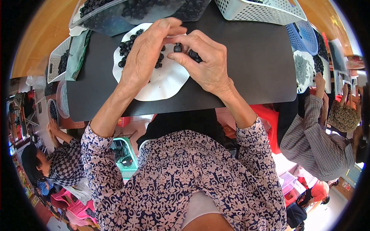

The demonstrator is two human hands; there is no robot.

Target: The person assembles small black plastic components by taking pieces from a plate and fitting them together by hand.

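Small black knob-like parts [125, 49] with rounded bodies lie in a heap on a white wavy-edged plate [163, 89], partly under my left hand [144, 56]. The fingers of that hand stretch toward the right and meet the right fingertips; its thumb is mostly hidden. My right hand [208, 59] is curled, with one black knob-like part [177, 48] between thumb and index finger. Further black pieces [194, 56] are tucked inside its palm. Whether the left fingertips hold anything, I cannot make out.
The plate rests on a dark table [254, 65]. At the far side stand a clear bin [154, 13] of black parts and a white perforated basket [262, 13]. A blue basket [302, 36] is at the far right. Co-workers sit on both sides, one in a striped shirt [320, 134].
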